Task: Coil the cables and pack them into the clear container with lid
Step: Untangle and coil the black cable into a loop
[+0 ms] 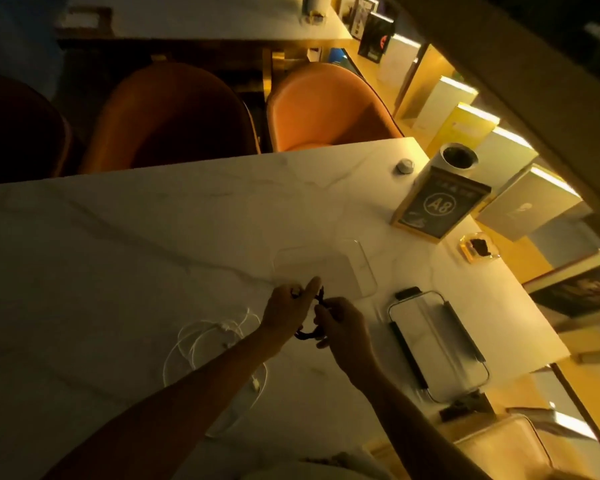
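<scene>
A dim, amber-lit room with a pale marble bench [125, 244]; its left half lies bare. Near the right edge a dark sign [439, 206] reads "A8". Both hands meet mid-bench: the left hand [288, 306] and right hand [343, 323] each grip the dark cable [309, 332]. The white cable [205, 344] sprawls loose just left. The clear container [357, 268] sits just beyond the hands, its lid [437, 344] to the right.

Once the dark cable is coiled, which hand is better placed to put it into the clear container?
Probably the left hand: it grips the dark cable right at the near edge of the clear container. The right hand, also on the cable, sits nearer the person.
</scene>
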